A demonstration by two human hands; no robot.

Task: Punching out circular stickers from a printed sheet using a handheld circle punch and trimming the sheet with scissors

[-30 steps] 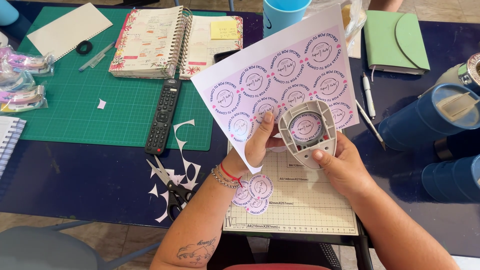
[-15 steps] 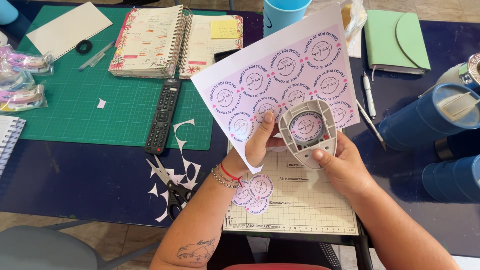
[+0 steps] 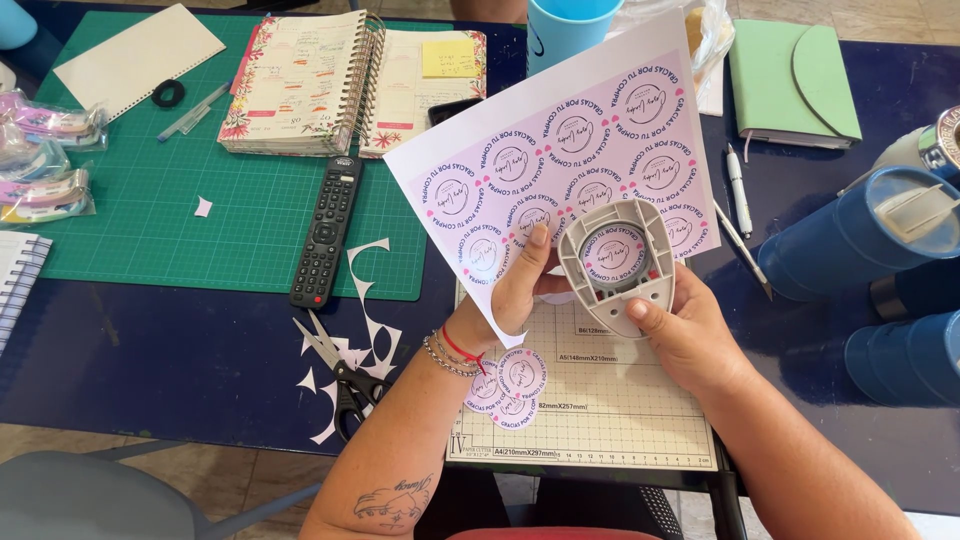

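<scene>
Dark blue tabletop is lying under everything, while the left hand [image 3: 520,290] is pinching the printed sheet [image 3: 560,150] from below and, just right, the right hand [image 3: 690,335] is gripping the circle punch [image 3: 618,262] clamped over its lower edge.

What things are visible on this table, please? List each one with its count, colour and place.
printed sheet: one, white with pink circles, held up at centre
circle punch: one, grey, on the sheet
cut circles: about three, pink, on the white mat
white mat: one, centre front
green mat: one, left
planner: one, open, on the green mat
remote control: one, black
scissors: one, among paper scraps
tumblers: blue, right
green notebook: one, top right
left hand: holds the sheet
right hand: holds the punch
</scene>
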